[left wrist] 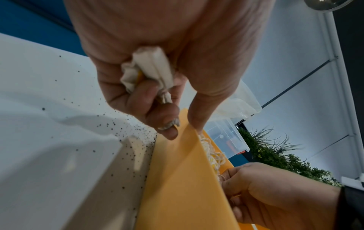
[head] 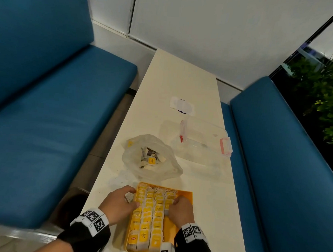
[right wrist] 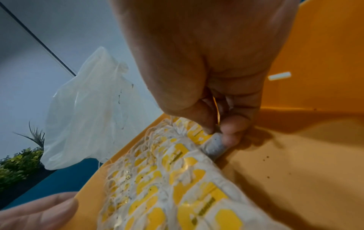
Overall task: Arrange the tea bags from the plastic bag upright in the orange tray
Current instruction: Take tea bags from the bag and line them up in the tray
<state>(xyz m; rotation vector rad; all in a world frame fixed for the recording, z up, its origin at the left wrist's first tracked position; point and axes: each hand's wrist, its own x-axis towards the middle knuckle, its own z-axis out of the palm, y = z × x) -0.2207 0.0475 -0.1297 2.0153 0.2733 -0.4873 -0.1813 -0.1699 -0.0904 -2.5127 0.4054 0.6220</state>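
seat the bag, keep the row tight

right hand (head: 180, 208) is down inside the orange tray (head: 187, 194), thumb and fingertips pinched on one tea bag (right wrist: 214, 147) at the open end of the fourth row. best play here, i'd say: push it straight down until it stands flush against its neighbours, tag up, string tucked, then let go slowly so it doesn't flop into the bare strip on the tray's right side. left hand (head: 119, 204) sits at the tray's left wall, thumb over the rim, fingers curled round a bunch of spare tea bags (left wrist: 149, 70) – good, that steadies the tray; it shouldn't squeeze hard, loose tea is already speckling the worktop (head: 175, 84). the standing rows (head: 149, 217) look packed and upright. just beyond the tray, the plastic bag (head: 150, 156) gapes open, more bags inside. further off, a clear lidded box (head: 203, 141).
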